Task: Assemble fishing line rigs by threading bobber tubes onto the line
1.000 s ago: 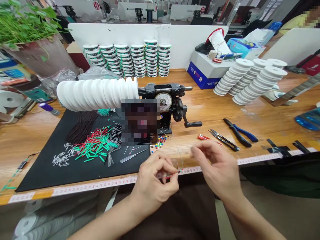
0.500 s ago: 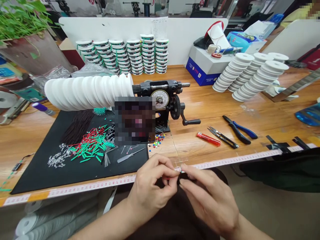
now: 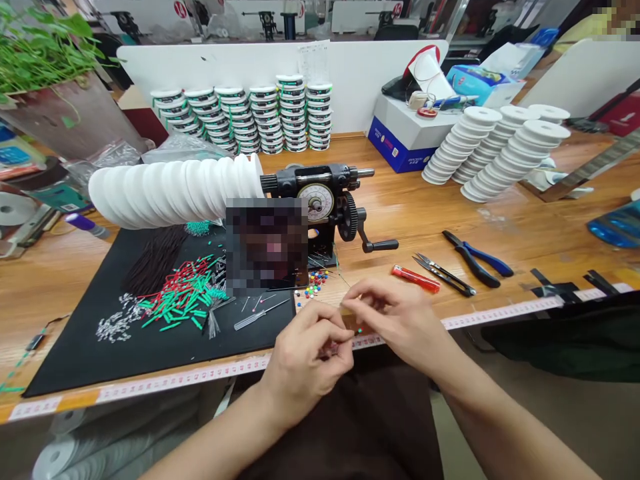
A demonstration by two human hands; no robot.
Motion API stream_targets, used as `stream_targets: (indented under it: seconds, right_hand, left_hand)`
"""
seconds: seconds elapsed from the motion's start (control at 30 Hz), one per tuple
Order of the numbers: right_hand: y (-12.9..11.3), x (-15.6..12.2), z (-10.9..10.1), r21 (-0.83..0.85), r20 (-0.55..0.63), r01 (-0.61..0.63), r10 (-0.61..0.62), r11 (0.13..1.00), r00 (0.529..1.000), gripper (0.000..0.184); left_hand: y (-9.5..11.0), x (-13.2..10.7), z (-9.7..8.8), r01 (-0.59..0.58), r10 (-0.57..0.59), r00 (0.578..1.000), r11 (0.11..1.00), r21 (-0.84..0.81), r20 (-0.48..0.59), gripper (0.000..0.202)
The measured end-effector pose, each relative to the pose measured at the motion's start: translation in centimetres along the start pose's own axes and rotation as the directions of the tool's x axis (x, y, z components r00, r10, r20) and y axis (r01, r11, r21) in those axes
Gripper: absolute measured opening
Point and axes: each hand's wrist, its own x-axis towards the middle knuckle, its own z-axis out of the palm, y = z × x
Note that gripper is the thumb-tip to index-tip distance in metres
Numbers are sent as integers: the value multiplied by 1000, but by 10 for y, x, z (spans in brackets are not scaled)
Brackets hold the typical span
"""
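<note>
**Left hand:** We see the left hand (image 3: 305,363) with its fingertips pinched on a small reddish piece (image 3: 330,349), mostly hidden by the fingers, above the near edge of the tabletop (image 3: 400,227).

**Right hand:** We see the right hand (image 3: 395,313) raised over the wood, its fingers loosely bunched. We cannot tell whether they hold anything. A tiny green speck (image 3: 359,331) lies just beside the fingertips.

**Change:** Half a second earlier, we saw the two hands meeting, fingertip to fingertip, over the tape. The right hand has now parted from the left and risen toward the far side of the tabletop. The left hand has barely shifted.

**Near the hands:** We note a printed tape measure (image 3: 500,313) along the edge, with a scatter of colored pinheads (image 3: 313,283) beyond the left hand. A red lighter (image 3: 415,278), thread snips (image 3: 440,275) and blue-handled pliers (image 3: 475,260) lie to the right.

**Beyond:** We find red and green tubes (image 3: 185,293) on a black mat (image 3: 75,360). Behind them stands a hand-cranked winding machine (image 3: 320,200), carrying a row of white spools (image 3: 170,193) on its spindle. A blurred patch (image 3: 265,247) covers part of the view.
</note>
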Motion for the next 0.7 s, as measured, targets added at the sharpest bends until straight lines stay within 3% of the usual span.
stream_targets:
  seconds: [0.07,0.1,0.13,0.2,0.27,0.3,0.33,0.4,0.5,0.57,0.6,0.7]
  right_hand:
    - [2,-21,7,18,-302,18,-12,1000,953,12]
    - [3,-31,10,41,-368,10,6,999,930,10]
    - [4,-40,14,77,-365,-7,35,997,930,8]
    - [5,-55,21,170,-226,-49,87,984,970,6]
    - [5,-65,27,195,-128,-17,42,981,991,6]
    - [4,-68,29,154,-141,47,-25,987,990,6]
    - [4,-70,30,67,-183,130,-116,989,976,10]
    - [4,-73,28,-201,-252,294,-339,935,906,17]
    - [5,-67,20,-452,-141,456,-566,767,812,25]
    - [5,-54,13,-394,-51,501,-562,771,825,25]
    - [5,-45,10,-330,-31,477,-514,815,857,23]
    - [3,-14,2,-176,31,262,-261,949,965,14]
  left_hand:
    - [8,-1,3,196,-201,979,966,-170,-16,16]
    - [11,-2,4,264,-273,962,931,-251,0,15]
    - [14,-2,4,311,-322,946,897,-314,18,14]
    - [17,-4,4,355,-366,929,852,-384,45,13]
    - [17,-5,4,353,-363,930,849,-393,52,13]
    - [16,-5,4,341,-349,936,861,-378,50,13]
    - [16,-5,3,320,-326,944,879,-353,44,13]
    - [14,-5,1,239,-241,970,931,-275,24,13]
    - [10,-5,-2,59,-61,998,992,-108,-15,15]
    - [5,-8,-4,-61,62,997,998,23,-39,16]
    - [0,-9,-6,-122,125,991,989,82,-35,17]
    - [-15,-12,-9,-318,313,948,933,165,56,21]
